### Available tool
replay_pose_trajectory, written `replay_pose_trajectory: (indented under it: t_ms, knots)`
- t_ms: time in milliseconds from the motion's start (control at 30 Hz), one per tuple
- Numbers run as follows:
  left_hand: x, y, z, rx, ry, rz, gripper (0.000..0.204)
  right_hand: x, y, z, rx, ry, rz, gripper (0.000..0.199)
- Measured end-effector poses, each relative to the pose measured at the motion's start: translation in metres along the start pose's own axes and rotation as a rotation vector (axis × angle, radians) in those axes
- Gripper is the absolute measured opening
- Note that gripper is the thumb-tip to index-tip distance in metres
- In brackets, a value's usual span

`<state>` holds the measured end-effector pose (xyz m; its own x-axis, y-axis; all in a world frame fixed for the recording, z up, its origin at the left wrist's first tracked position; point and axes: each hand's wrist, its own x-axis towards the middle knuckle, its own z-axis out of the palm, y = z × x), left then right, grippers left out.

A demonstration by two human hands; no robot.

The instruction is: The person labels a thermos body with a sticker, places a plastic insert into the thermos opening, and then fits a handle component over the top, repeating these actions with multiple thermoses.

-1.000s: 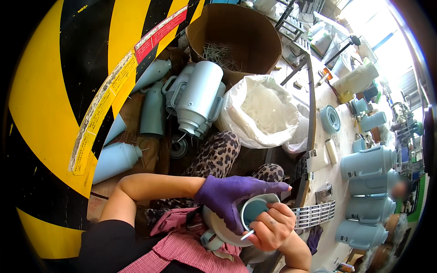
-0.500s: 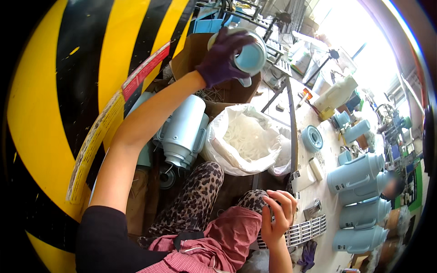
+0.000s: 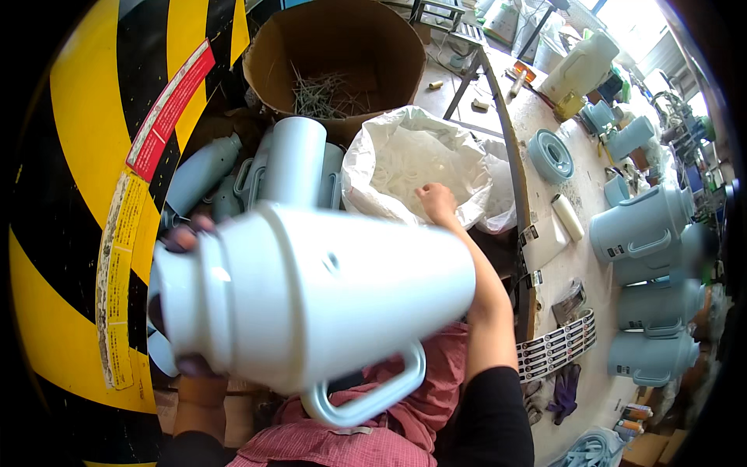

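A large pale-blue vacuum flask body (image 3: 373, 296) with a side handle lies sideways across the front of the view, blurred by motion. My left hand (image 3: 190, 233), in a dark purple glove, is closed round its neck at the left end; most of that hand is hidden behind the flask. My bare right hand (image 3: 437, 201) reaches over the near right side of a white bag (image 3: 358, 175) that holds many thin whitish rings (image 3: 416, 167). Its fingers are curled together, and whatever is between them is too small to make out.
More pale-blue flask bodies (image 3: 296, 159) stand below a cardboard drum (image 3: 334, 47) with thin strips inside. A yellow-black striped surface (image 3: 70, 233) rises at left. The workbench (image 3: 576, 257) at right carries finished-looking flasks (image 3: 634, 226), a label strip (image 3: 556, 346) and a purple glove (image 3: 566, 393).
My left hand has brought the flask from the drum down and toward me, now sideways across my lap. My right hand has moved from near the bench edge forward to the bag of rings.
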<state>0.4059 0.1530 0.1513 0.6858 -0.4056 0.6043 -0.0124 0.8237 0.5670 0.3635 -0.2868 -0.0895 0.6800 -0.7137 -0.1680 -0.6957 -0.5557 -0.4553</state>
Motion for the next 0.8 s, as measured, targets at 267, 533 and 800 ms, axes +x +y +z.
replay_pose_trajectory:
  t_ms: [267,533,800]
  knots:
    - [0.008,-0.009,0.047,0.368,-0.278,-0.067,0.047,-0.020,0.028,-0.015,0.042,0.186,-0.261,0.027]
    - [0.031,-0.012,0.092,0.559,-0.766,-0.232,0.042,-0.249,-0.024,-0.197,0.617,0.088,-0.258,0.031]
    - [-0.004,-0.029,0.115,0.707,-1.023,-0.035,0.054,-0.355,-0.088,-0.252,0.801,0.145,-0.231,0.032]
